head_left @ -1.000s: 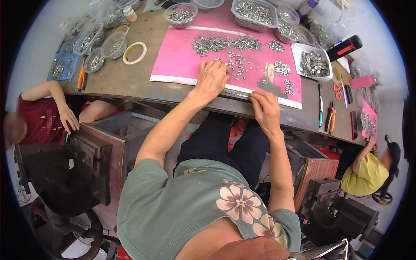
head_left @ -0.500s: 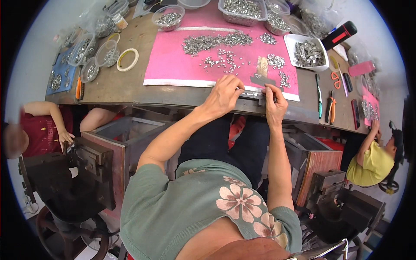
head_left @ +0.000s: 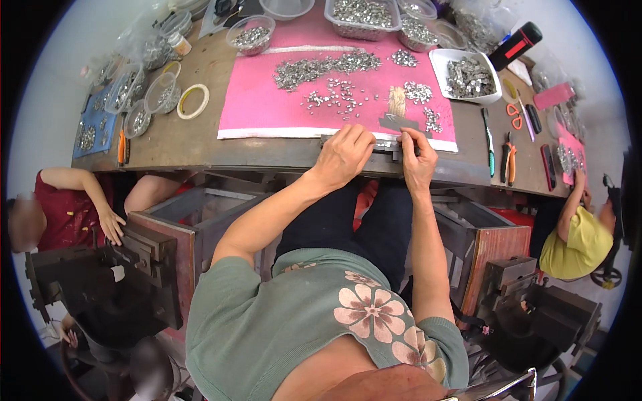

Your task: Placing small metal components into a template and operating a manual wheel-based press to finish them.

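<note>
At the table's near edge, my left hand is closed over a narrow dark metal bar fixture, its fingertips pressed together and curled downward. Whatever those fingers pinch is hidden beneath them. My right hand pinches with thumb and forefinger at the fixture's right end; what lies between the fingertips is too small to make out. Bright small pieces show along the fixture between the hands. Just beyond lie a dark flat plate and a bundle of thin tan sticks on the pink mat.
Silver metal pieces lie heaped on the mat. A white tray and clear tubs hold more. Pliers, a toothbrush and a tape roll lie aside. People sit left and right beside dark machines.
The view has shifted slightly. My left fingers have curled further down over the fixture; my right hand stays at its end. The person at left has lowered a hand onto the machine's edge.
</note>
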Demonstrator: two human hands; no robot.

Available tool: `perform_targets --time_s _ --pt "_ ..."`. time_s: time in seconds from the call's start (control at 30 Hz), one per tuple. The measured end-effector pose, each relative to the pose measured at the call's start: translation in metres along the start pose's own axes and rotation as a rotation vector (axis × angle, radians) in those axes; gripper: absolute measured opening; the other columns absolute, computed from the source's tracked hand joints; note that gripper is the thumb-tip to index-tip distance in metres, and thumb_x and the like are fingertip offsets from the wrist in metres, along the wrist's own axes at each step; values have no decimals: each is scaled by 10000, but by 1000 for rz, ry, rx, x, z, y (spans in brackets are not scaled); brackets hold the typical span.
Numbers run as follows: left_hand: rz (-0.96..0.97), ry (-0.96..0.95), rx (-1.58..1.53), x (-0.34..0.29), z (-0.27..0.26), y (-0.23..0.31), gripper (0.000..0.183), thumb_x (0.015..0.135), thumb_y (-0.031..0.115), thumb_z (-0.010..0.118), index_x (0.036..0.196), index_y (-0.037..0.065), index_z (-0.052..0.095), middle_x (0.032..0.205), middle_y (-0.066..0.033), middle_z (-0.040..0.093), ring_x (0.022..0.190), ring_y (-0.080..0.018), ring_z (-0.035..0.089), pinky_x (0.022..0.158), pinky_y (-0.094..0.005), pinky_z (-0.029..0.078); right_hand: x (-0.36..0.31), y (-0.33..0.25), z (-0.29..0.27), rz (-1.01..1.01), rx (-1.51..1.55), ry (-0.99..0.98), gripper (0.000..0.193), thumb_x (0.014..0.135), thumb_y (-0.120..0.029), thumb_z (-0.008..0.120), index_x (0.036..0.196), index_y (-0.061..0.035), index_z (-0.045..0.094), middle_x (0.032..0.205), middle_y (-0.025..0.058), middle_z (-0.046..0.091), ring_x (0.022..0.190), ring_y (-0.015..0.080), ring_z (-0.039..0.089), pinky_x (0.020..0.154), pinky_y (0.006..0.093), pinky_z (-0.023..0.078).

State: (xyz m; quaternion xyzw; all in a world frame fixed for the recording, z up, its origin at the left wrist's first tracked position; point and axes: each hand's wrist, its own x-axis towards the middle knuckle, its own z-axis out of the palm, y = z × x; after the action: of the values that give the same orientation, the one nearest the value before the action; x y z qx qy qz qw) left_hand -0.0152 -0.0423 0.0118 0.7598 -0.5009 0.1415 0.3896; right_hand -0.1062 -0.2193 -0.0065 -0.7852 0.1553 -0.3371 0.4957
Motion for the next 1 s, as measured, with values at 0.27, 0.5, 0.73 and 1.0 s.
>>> perform_targets --time_s 0.27,0.5,0.73,1.0 --pt "29 -9 162 -24 -31 -14 421 834 284 789 1219 139 703 1201 -67 630 1151 -281 539 1116 -543 305 5 -13 -21 102 27 -249 266 919 -116 715 1155 4 690 981 100 668 871 178 665 796 300 530" --pt "-98 -25 134 -34 -43 -41 387 774 249 830 1108 101 705 1099 -84 601 1062 -284 524 971 -440 333 -1 -24 -50 -61 -170 -439 464 816 -54 781 1255 -16 636 1196 119 642 1046 256 651 907 354 524" --pt "-9 -100 -271 14 8 9 294 797 110 770 1080 69 703 1069 -114 628 1058 -318 545 937 -430 405 -49 -51 -140 -16 -122 -188 414 804 -89 790 1174 5 631 976 115 631 896 212 685 818 339 551" --pt "260 -634 -979 86 167 224 311 900 65 691 1203 28 630 1047 -127 623 959 -243 633 842 -334 508 -218 -116 -316 272 -473 427 376 762 -74 813 1081 -17 622 937 40 617 835 129 635 800 265 512"
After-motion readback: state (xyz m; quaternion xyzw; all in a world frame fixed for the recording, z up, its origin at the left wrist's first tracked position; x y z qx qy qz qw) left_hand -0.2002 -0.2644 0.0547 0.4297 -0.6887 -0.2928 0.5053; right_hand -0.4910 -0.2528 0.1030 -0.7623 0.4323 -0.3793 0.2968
